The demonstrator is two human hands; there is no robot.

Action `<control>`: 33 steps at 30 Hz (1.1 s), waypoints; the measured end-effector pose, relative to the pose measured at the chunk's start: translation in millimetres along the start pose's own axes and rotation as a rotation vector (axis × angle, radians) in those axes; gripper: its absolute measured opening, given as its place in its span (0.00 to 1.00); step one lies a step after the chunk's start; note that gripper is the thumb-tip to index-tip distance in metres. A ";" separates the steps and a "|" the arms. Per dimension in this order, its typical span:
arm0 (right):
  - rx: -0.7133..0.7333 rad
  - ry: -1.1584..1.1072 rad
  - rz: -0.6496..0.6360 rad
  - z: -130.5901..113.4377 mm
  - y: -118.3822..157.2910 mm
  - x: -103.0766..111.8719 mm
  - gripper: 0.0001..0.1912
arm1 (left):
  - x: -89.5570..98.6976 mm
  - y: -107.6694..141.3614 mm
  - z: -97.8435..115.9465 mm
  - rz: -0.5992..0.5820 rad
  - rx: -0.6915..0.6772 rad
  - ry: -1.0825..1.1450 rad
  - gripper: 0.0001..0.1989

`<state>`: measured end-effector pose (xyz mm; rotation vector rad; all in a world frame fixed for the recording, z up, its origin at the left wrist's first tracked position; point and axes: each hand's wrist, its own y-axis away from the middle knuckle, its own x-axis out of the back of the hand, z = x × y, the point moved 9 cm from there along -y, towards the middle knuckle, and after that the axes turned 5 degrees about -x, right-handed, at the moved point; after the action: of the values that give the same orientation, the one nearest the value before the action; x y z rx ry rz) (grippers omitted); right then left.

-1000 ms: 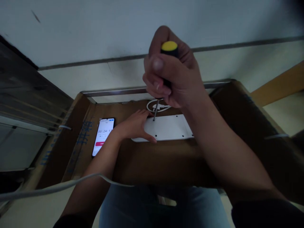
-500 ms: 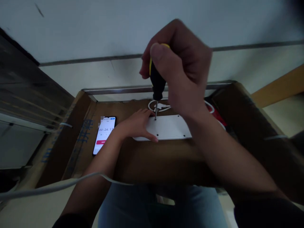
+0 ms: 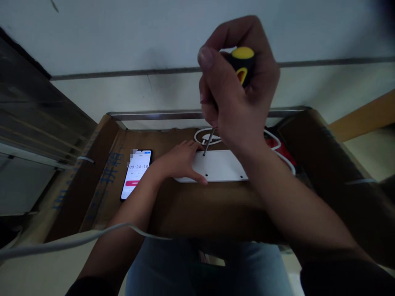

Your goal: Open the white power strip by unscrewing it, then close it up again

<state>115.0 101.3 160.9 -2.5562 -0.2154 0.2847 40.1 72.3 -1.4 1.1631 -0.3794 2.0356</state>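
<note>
Cardboard sheet (image 3: 197, 213) carried a white power strip (image 3: 220, 166); right hand (image 3: 237, 94) clamped a screwdriver (image 3: 242, 61), tip at its corner hole; open left hand (image 3: 177, 162) pressed on it.

Right hand (image 3: 239, 94) gripping yellow-and-black screwdriver (image 3: 242, 61), steel tip on white rectangular plastic panel (image 3: 220, 166); left hand (image 3: 179, 162) flat on panel; black smartphone (image 3: 137, 174) showing timer at nine o'clock.

A smartphone (image 3: 138, 172) lies on a cardboard box (image 3: 197, 209).
</note>
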 end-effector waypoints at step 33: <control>0.100 -0.100 0.148 -15.7 14.6 16.0 0.16 | -3.3 2.9 -10.8 -0.076 0.092 -0.008 0.55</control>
<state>135.7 84.5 163.5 -2.4643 -0.0478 0.4684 32.4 75.0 -9.7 1.2233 -0.2436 2.0003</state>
